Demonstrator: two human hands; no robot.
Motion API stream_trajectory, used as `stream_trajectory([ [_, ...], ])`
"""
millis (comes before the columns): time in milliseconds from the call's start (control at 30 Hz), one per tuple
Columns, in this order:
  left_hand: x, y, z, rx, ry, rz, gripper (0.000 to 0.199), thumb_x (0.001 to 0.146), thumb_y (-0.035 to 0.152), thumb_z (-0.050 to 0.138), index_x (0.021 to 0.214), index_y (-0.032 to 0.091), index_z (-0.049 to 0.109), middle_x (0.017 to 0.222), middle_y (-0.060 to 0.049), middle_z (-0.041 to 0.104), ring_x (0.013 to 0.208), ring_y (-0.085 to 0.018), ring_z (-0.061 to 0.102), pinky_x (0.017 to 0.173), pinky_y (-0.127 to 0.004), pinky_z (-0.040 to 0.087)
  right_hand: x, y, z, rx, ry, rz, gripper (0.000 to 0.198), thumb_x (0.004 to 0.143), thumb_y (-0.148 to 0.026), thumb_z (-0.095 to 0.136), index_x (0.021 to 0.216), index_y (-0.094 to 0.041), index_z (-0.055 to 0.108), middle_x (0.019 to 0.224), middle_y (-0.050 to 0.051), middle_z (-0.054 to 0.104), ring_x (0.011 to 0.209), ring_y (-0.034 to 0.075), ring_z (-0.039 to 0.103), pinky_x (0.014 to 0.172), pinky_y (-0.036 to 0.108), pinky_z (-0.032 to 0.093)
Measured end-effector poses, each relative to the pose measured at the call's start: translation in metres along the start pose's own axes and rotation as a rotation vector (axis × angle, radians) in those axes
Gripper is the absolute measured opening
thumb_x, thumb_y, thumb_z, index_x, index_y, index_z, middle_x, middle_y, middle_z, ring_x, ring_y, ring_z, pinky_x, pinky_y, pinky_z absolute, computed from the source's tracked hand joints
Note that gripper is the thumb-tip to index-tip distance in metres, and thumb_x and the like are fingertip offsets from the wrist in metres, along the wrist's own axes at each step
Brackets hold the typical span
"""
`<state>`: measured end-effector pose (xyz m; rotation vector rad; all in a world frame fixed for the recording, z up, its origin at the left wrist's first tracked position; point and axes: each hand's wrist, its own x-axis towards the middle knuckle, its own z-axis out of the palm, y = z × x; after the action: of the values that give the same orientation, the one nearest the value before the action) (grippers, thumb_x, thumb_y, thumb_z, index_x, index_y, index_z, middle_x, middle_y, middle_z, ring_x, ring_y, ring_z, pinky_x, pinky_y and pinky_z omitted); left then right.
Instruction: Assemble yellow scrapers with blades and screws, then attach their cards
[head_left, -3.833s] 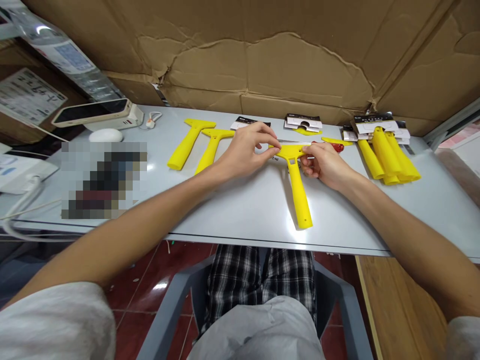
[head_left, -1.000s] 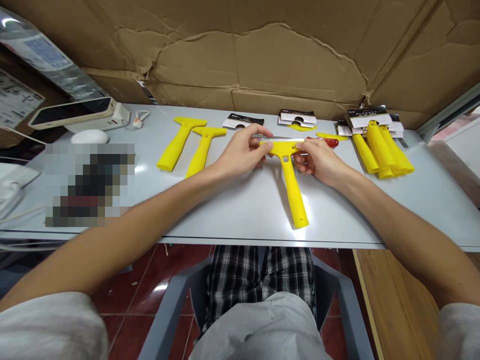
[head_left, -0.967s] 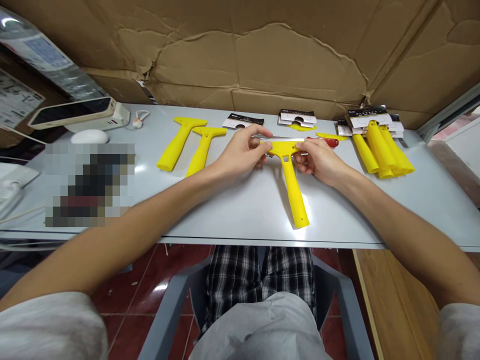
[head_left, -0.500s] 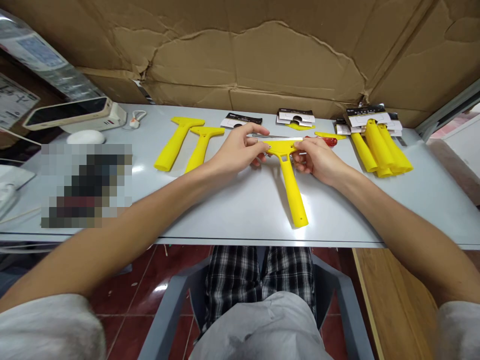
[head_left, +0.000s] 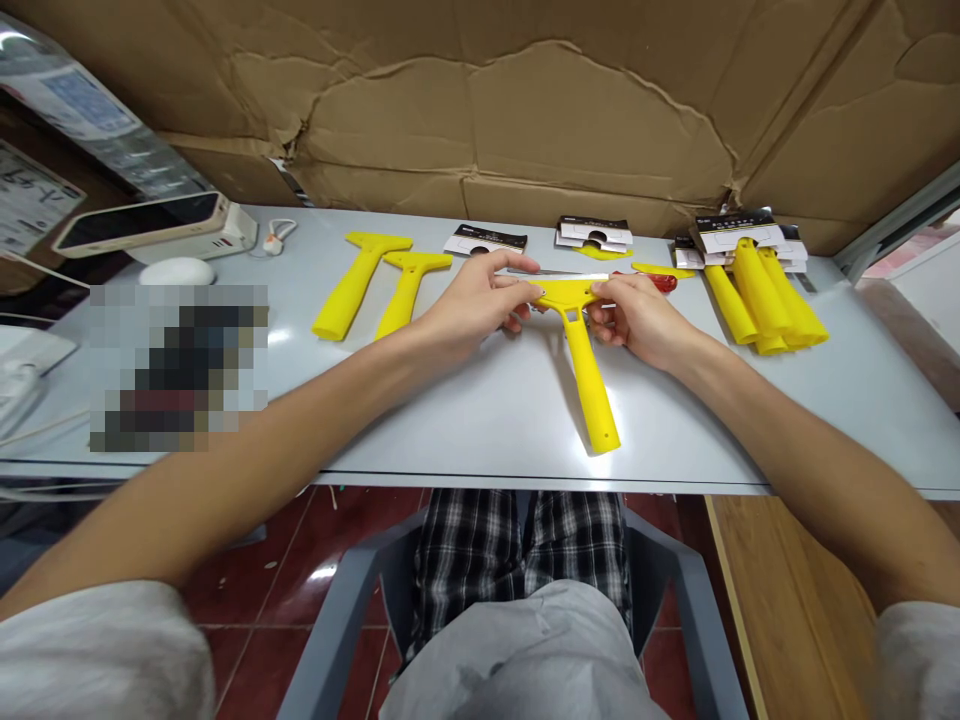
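A yellow scraper [head_left: 589, 370] is held between both hands, its handle slanting down toward the table's front edge. My left hand [head_left: 486, 300] pinches the left end of its wide head, thumb on top. At the other end of the head, my right hand [head_left: 634, 318] grips with thumb and fingers. A thin metal blade [head_left: 592, 276] shows along the head's far edge. Just behind my right fingers lies a red-handled tool [head_left: 660, 282], partly hidden. Two more yellow scrapers, one nearer [head_left: 409, 290] and one farther left [head_left: 352, 285], lie beside my left forearm.
Several yellow handles [head_left: 765, 300] with printed cards are bundled at the right. Black-and-white cards [head_left: 486, 240] lie along the back by a cardboard wall [head_left: 525, 120]. A phone [head_left: 142, 225], a white mouse [head_left: 177, 272] and a blurred-out patch occupy the left.
Both hands keep the same hold on the scraper. The whole view has shifted very slightly; nothing else visibly differs.
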<state>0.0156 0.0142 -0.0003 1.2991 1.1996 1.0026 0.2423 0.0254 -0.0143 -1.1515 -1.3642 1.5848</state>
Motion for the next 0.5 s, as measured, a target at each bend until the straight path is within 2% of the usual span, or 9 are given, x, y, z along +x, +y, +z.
stream_trajectory([
  [367,0.0015,0.0005,0.0004,0.01,0.006,-0.012,0.027,0.087,0.016,0.075,0.113,0.019,0.068,0.08,-0.004,0.071,0.065,-0.016,0.067,0.059,-0.028,0.052,-0.0002,0.0,0.0004,0.023,0.003,-0.005,0.027,0.083,-0.034,0.074,0.087,-0.019,0.052,0.07,-0.001,0.053,0.052,0.008,0.049,0.043,0.022,0.028],
  [500,0.0005,0.0007,-0.0004,0.007,-0.015,0.003,0.032,0.085,0.012,0.074,0.115,0.019,0.067,0.076,-0.002,0.069,0.063,-0.015,0.064,0.058,-0.028,0.051,-0.0002,-0.0001,0.0005,0.007,0.003,-0.003,0.024,0.083,-0.034,0.073,0.088,-0.017,0.055,0.071,0.0,0.053,0.052,0.008,0.05,0.044,0.022,0.028],
])
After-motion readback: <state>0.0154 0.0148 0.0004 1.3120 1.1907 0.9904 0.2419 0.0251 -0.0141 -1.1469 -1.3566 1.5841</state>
